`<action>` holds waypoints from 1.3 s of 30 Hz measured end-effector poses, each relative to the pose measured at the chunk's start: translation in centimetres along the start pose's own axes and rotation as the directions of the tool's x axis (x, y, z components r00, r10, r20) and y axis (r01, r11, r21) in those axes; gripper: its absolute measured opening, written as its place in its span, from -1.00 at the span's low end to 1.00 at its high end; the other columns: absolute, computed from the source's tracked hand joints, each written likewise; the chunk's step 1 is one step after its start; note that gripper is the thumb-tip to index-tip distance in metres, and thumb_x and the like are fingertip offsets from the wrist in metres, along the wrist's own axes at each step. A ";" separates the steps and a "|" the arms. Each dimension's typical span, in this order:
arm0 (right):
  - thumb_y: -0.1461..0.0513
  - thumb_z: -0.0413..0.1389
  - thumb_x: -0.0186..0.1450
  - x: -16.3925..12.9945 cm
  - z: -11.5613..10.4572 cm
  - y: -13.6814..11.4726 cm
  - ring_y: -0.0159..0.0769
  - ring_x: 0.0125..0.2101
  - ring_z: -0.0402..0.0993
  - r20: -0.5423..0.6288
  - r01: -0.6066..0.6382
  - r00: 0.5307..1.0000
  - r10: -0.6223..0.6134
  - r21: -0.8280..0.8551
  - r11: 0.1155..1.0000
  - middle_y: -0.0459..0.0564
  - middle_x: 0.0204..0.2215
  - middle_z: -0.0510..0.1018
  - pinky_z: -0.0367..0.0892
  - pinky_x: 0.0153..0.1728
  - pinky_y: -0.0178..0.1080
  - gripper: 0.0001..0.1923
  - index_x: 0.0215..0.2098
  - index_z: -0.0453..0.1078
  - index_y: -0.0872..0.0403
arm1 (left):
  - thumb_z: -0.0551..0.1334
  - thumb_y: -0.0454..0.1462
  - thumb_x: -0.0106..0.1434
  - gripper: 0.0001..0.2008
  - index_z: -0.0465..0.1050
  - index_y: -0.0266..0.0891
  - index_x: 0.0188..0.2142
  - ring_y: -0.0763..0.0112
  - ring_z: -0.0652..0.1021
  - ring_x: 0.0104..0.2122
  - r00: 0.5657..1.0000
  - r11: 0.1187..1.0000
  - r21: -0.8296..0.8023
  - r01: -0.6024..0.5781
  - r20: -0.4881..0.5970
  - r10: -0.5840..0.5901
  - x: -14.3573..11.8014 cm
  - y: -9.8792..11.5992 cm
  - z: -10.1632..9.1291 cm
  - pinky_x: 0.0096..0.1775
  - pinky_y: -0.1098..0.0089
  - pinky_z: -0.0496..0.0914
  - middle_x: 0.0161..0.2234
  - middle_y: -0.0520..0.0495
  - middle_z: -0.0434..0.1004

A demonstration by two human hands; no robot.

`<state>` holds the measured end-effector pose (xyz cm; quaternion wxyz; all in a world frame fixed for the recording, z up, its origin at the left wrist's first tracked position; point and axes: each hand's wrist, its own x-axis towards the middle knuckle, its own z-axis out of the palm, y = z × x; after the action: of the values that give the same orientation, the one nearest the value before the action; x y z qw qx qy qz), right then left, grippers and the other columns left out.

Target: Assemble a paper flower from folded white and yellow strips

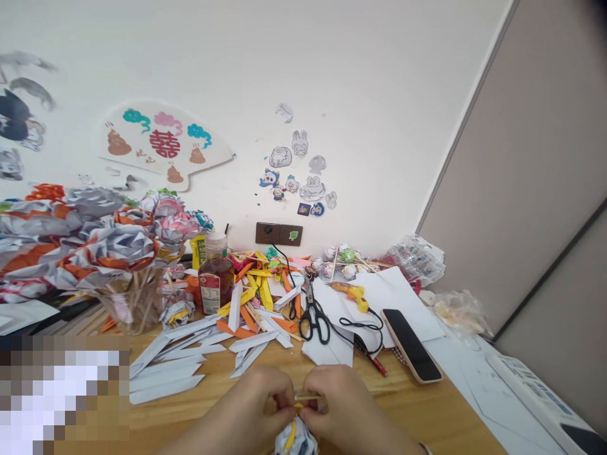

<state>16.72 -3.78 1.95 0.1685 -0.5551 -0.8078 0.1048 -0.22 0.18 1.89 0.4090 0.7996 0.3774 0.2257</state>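
At the bottom middle, my left hand [263, 401] and my right hand [336, 401] come close together, fingers pinched. Both grip the upper edge of a white paper flower [296, 440] with yellow strips in it. Its lower part is cut off by the picture's edge. A thin pale stick [310, 397] shows between the hands, partly hidden by the fingers. Beyond my hands lie folded white paper strips [175, 376], with yellow and orange ones [251, 291] further back. Black-handled scissors [315, 322] rest on white paper.
A yellow glue gun [353, 296] with a black cord and a phone [411, 344] lie at right. A bottle of dark liquid [215, 278] stands at the back. Finished paper flowers [114, 246] crowd the left, above a clear container of sticks [137, 303]. A wall socket [279, 233] is behind.
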 end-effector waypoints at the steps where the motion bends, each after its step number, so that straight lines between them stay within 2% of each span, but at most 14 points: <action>1: 0.30 0.17 0.10 0.0 -0.1 0.0 -0.40 -0.55 0.34 -0.009 0.015 1.000 -0.014 0.017 1.000 -0.13 -0.58 0.52 -0.01 -0.56 -0.37 -0.90 -0.58 0.43 0.08 | 0.20 -0.28 0.01 -0.88 0.38 -0.21 -0.62 0.38 0.41 -0.52 0.999 0.998 -0.066 0.022 0.030 -0.020 0.1 -0.1 -0.2 -0.41 0.42 0.23 -0.61 0.09 0.40; 2: 0.31 0.16 0.11 0.0 -0.1 -0.1 -0.42 -0.55 0.33 -0.022 0.032 0.999 -0.031 0.039 0.999 -0.14 -0.59 0.51 -0.01 -0.56 -0.37 -0.89 -0.57 0.43 0.08 | 0.19 -0.19 0.05 -0.85 0.41 -0.20 -0.54 0.37 0.44 -0.52 0.997 0.989 -0.138 0.047 0.068 -0.038 0.3 -0.2 -0.3 -0.41 0.42 0.27 -0.60 0.09 0.42; 4: 0.32 0.14 0.13 0.0 -0.2 -0.1 -0.43 -0.55 0.32 -0.049 0.069 0.997 -0.065 0.088 0.994 -0.16 -0.59 0.49 0.01 -0.55 -0.39 -0.87 -0.57 0.43 0.08 | 0.17 0.02 0.05 -0.66 0.39 -0.20 -0.39 0.38 0.44 -0.58 0.986 0.955 -0.272 0.116 0.148 -0.077 0.7 -0.7 -0.4 -0.45 0.40 0.33 -0.62 0.11 0.41; 7: 0.33 0.17 0.13 0.0 -0.2 0.0 -0.44 -0.56 0.33 -0.061 0.102 0.994 -0.096 0.114 0.988 -0.17 -0.60 0.48 0.03 -0.56 -0.40 -0.87 -0.58 0.42 0.08 | 0.28 0.18 -0.13 -0.48 0.34 -0.20 -0.45 0.45 0.40 -0.61 0.971 0.902 -0.394 0.177 0.221 -0.094 1.1 -1.7 -0.2 -0.48 0.43 0.32 -0.62 0.15 0.38; 9: 0.33 0.20 0.12 0.0 -0.1 0.0 -0.43 -0.55 0.36 -0.057 0.118 0.992 -0.112 0.109 0.987 -0.16 -0.59 0.50 0.06 -0.55 -0.41 -0.88 -0.57 0.44 0.08 | 0.31 0.22 -0.21 -0.44 0.29 -0.19 -0.52 0.49 0.37 -0.61 0.968 0.875 -0.447 0.188 0.236 -0.087 1.1 -2.2 0.0 -0.49 0.46 0.28 -0.61 0.17 0.35; 12: 0.34 0.18 0.15 -0.1 -0.1 0.4 -0.42 -0.48 0.45 -0.064 0.212 0.976 -0.206 0.107 0.971 -0.14 -0.49 0.57 0.16 -0.49 -0.44 -0.91 -0.48 0.47 0.07 | 0.33 0.21 -0.18 -0.44 0.27 -0.18 -0.50 0.50 0.34 -0.58 0.970 0.843 -0.508 0.175 0.237 -0.059 0.9 -2.7 0.2 -0.49 0.49 0.21 -0.59 0.19 0.33; 16: 0.35 0.05 0.25 0.0 -0.2 1.0 -0.41 -0.48 0.45 -0.101 0.396 0.914 -0.392 0.018 0.918 -0.13 -0.49 0.57 0.19 -0.47 -0.41 -0.81 -0.45 0.47 0.05 | 0.33 0.14 -0.08 -0.50 0.26 -0.19 -0.46 0.52 0.30 -0.54 0.973 0.798 -0.582 0.155 0.231 -0.021 0.8 -3.0 0.3 -0.48 0.51 0.14 -0.57 0.19 0.30; 19: 0.34 0.02 0.27 -0.1 -0.6 1.2 -0.41 -0.51 0.44 -0.104 0.460 0.882 -0.459 -0.012 0.888 -0.11 -0.50 0.57 0.18 -0.50 -0.39 -0.77 -0.48 0.46 0.06 | 0.32 0.13 -0.07 -0.51 0.22 -0.17 -0.45 0.53 0.29 -0.56 0.977 0.766 -0.623 0.161 0.211 -0.033 0.8 -3.0 0.5 -0.49 0.51 0.13 -0.56 0.20 0.29; 21: 0.34 0.03 0.26 -0.2 -0.7 1.2 -0.40 -0.50 0.46 -0.131 0.448 0.887 -0.443 0.012 0.894 -0.10 -0.47 0.59 0.20 -0.48 -0.39 -0.79 -0.44 0.48 0.05 | 0.32 0.14 -0.09 -0.50 0.21 -0.17 -0.46 0.53 0.29 -0.57 0.980 0.759 -0.632 0.159 0.197 -0.042 0.9 -3.0 0.6 -0.50 0.50 0.12 -0.57 0.20 0.30; 23: 0.36 0.06 0.23 -0.2 -0.7 1.0 -0.38 -0.43 0.50 -0.155 0.402 0.908 -0.390 0.059 0.914 -0.11 -0.39 0.62 0.23 -0.42 -0.40 -0.80 -0.29 0.50 0.01 | 0.33 0.13 -0.09 -0.50 0.22 -0.17 -0.48 0.54 0.27 -0.59 0.982 0.762 -0.630 0.151 0.184 -0.043 1.0 -3.0 0.7 -0.51 0.51 0.10 -0.61 0.22 0.29; 26: 0.41 0.10 0.15 -0.3 -0.5 0.9 -0.36 -0.35 0.53 -0.171 0.362 0.926 -0.337 0.146 0.921 -0.12 -0.30 0.64 0.27 -0.34 -0.41 -0.65 -0.15 0.49 -0.03 | 0.35 0.13 -0.11 -0.50 0.24 -0.18 -0.50 0.55 0.25 -0.62 0.983 0.769 -0.622 0.146 0.176 -0.044 1.0 -2.8 0.8 -0.54 0.51 0.06 -0.66 0.24 0.27; 33: 0.41 0.19 0.13 -0.1 -0.4 0.3 -0.37 -0.37 0.54 -0.093 0.184 0.981 -0.169 0.199 0.963 -0.11 -0.39 0.65 0.27 -0.34 -0.42 -0.79 -0.32 0.55 0.04 | 0.37 0.17 -0.19 -0.45 0.22 -0.18 -0.50 0.58 0.25 -0.68 0.981 0.755 -0.632 0.175 0.178 -0.079 1.3 -3.2 1.2 -0.60 0.52 0.04 -0.69 0.25 0.32; 39: 0.41 0.18 0.09 0.0 0.3 0.6 -0.36 -0.43 0.52 -0.101 0.152 0.985 -0.137 0.158 0.976 -0.09 -0.45 0.62 0.24 -0.43 -0.41 -0.83 -0.40 0.54 0.06 | 0.37 0.19 -0.24 -0.43 0.24 -0.18 -0.52 0.62 0.20 -0.72 0.981 0.731 -0.659 0.180 0.171 -0.088 1.3 -3.3 1.5 -0.63 0.54 0.00 -0.74 0.27 0.29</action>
<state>17.17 -3.55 1.46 0.2572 -0.4830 -0.8263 0.1338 0.21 1.77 -1.63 0.7079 0.5820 0.3006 0.2644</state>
